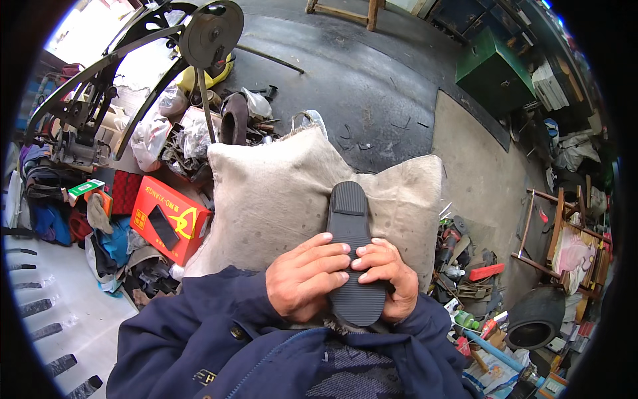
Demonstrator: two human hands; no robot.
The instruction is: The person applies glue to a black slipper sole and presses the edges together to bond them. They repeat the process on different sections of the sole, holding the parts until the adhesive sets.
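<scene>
A black shoe (351,229) rests sole up on my lap, its heel pointing away from me and its ribbed sole facing up. My left hand (307,276) wraps over the left edge, fingertips pressed on the middle of the sole. From the other side my right hand (391,274) grips it the same way, fingers curled onto the ribs. Both thumbs are hidden beneath. A worn beige cloth apron (272,193) covers my knees under the shoe. The shoe's upper is out of sight.
At the left stand a black hand-cranked machine (211,36) and a red box (169,219) with a dark phone (163,227) on it. Bags and shoes lie behind. Tools, a red bar (486,271) and a black rubber bucket (533,319) are at the right. A green cabinet (495,70) stands farther off.
</scene>
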